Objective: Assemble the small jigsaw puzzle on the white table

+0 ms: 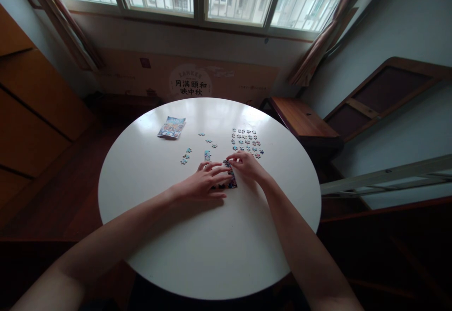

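Observation:
A partly joined jigsaw puzzle (232, 182) lies on the white round table (212, 245), much of it under my hands. My left hand (206, 180) rests over its left part with the fingers spread. At the puzzle's upper right edge, my right hand (245, 164) pinches a small dark puzzle piece (226, 162) between thumb and forefinger. A light blue joined strip (207, 155) stands out just above my left fingers. Past my right hand, several loose puzzle pieces (244, 137) lie in rows.
More loose pieces (186, 156) lie left of the puzzle, and a few (209, 141) above it. A colourful picture packet (172, 127) lies at the table's far left. Beyond the table stand a wooden bench (303, 118) at right and a window wall.

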`<action>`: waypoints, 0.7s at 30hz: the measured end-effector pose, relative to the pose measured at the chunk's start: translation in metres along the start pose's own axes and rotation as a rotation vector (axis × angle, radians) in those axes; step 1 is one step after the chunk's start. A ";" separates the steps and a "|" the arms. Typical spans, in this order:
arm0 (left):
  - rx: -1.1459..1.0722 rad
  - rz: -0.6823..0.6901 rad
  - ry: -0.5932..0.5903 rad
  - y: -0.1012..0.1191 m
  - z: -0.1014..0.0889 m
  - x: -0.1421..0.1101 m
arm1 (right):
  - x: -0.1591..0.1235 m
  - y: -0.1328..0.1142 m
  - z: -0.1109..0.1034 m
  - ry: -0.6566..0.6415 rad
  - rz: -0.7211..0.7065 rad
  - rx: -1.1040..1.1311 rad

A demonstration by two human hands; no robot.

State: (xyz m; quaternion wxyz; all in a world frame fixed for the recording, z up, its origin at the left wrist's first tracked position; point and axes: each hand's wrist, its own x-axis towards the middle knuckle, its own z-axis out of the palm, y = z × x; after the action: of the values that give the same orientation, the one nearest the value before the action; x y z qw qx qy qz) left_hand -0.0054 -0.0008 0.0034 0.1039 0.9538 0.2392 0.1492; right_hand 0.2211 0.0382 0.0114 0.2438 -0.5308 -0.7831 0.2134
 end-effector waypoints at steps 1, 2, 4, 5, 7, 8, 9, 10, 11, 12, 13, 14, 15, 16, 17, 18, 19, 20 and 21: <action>0.000 0.005 -0.001 0.000 0.000 0.000 | 0.000 0.000 0.000 -0.001 -0.003 -0.004; -0.002 0.010 -0.004 0.000 0.001 0.000 | 0.000 0.001 0.000 -0.002 -0.002 -0.004; -0.007 0.019 -0.011 0.000 0.001 0.000 | 0.001 0.000 -0.001 -0.003 0.003 0.008; -0.011 0.022 -0.014 0.000 0.000 0.000 | 0.001 0.000 -0.001 -0.004 0.004 0.015; -0.020 0.022 -0.017 0.001 -0.002 0.000 | 0.000 0.000 -0.002 -0.005 0.006 0.025; -0.024 0.019 -0.015 0.001 -0.003 0.000 | 0.000 0.000 -0.002 -0.004 0.007 0.027; -0.029 0.015 -0.011 0.002 -0.004 0.001 | 0.000 0.000 -0.002 -0.003 0.011 0.030; -0.031 0.009 -0.004 0.002 -0.004 0.001 | 0.000 0.000 -0.002 -0.003 0.016 0.033; -0.032 0.004 0.005 0.002 -0.005 0.001 | 0.000 0.001 -0.002 -0.004 0.022 0.038; -0.030 -0.002 0.017 0.002 -0.005 0.001 | 0.000 0.001 -0.001 -0.005 0.027 0.042; -0.025 -0.010 0.031 0.001 -0.005 0.002 | 0.000 0.001 -0.001 -0.006 0.029 0.046; -0.016 -0.021 0.049 0.001 -0.005 0.002 | 0.000 0.001 -0.001 -0.005 0.029 0.047; -0.005 -0.035 0.069 0.000 -0.006 0.002 | -0.001 0.001 -0.001 -0.003 0.028 0.045; 0.002 -0.051 0.087 0.000 -0.006 0.002 | -0.001 0.000 -0.001 -0.001 0.026 0.042; 0.001 -0.072 0.100 -0.001 -0.007 0.002 | -0.001 0.000 -0.002 0.000 0.028 0.042; -0.010 -0.096 0.106 -0.001 -0.007 0.002 | -0.002 -0.001 -0.002 0.001 0.033 0.046; -0.028 -0.123 0.105 -0.001 -0.008 0.001 | -0.002 -0.001 -0.002 0.000 0.041 0.052; -0.046 -0.148 0.100 0.000 -0.009 0.001 | -0.003 -0.002 -0.002 -0.002 0.048 0.058; -0.060 -0.168 0.095 0.000 -0.009 0.001 | -0.003 -0.002 -0.003 -0.004 0.053 0.061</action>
State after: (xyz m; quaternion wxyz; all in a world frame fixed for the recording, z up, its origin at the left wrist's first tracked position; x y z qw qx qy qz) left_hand -0.0078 0.0007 0.0124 0.1333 0.9186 0.3184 0.1923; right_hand 0.2219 0.0348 0.0143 0.2525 -0.5432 -0.7623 0.2449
